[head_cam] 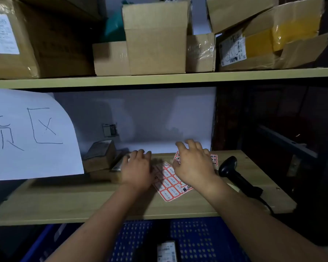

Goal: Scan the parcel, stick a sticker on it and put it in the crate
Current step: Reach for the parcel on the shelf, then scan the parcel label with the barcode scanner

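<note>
- Dim storeroom, wooden shelf [64, 201] under stacked cartons.
- Left hand [136, 172] reaching onto small parcel [119, 165] at shelf's back, fingers loosely spread; grip on it not clear.
- Right hand [194, 165] splayed above sticker sheets [170, 184], holding nothing.
- Scanner [235, 174] lying just right.
- Probably light, rigid cardboard; best pinched across short sides.
- Blue crate [197, 241] below.
</note>
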The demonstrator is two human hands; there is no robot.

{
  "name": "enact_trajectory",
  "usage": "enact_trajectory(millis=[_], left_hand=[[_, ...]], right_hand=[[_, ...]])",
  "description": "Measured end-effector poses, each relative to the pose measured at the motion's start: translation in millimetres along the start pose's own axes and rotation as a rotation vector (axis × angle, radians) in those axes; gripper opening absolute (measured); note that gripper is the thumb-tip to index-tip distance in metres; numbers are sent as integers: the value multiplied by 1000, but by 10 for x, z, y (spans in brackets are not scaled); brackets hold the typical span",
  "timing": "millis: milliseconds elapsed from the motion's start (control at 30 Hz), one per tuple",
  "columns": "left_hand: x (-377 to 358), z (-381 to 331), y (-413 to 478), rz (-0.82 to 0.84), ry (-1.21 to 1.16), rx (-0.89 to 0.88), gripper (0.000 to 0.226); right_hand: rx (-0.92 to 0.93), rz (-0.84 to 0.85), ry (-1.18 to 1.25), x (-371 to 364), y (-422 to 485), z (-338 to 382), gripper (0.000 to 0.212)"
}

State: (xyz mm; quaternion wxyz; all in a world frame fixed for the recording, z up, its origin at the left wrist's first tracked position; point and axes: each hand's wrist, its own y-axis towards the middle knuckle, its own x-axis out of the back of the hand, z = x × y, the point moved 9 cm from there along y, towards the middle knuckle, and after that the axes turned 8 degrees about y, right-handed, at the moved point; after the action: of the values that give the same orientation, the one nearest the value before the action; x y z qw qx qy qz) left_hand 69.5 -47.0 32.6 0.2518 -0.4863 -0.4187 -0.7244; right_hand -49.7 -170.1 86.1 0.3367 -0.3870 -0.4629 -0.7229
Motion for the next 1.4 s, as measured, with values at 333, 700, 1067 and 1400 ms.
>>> enact_trajectory(millis=[333, 700, 1067, 1400], left_hand=[[-462, 477, -277, 118, -22, 80, 66], [-255, 196, -392, -162, -187, -27, 71], [229, -1085, -437, -562, -299, -320, 61], [229, -1304, -323, -603, -422, -373, 88]], right_hand=[[-91, 17, 57, -97, -45, -494, 60], [-459, -151, 37, -58, -321, -1657, 59], [-609, 37, 207, -267, -487, -2122, 32], [-550, -311, 1362, 583, -554, -1350, 21]])
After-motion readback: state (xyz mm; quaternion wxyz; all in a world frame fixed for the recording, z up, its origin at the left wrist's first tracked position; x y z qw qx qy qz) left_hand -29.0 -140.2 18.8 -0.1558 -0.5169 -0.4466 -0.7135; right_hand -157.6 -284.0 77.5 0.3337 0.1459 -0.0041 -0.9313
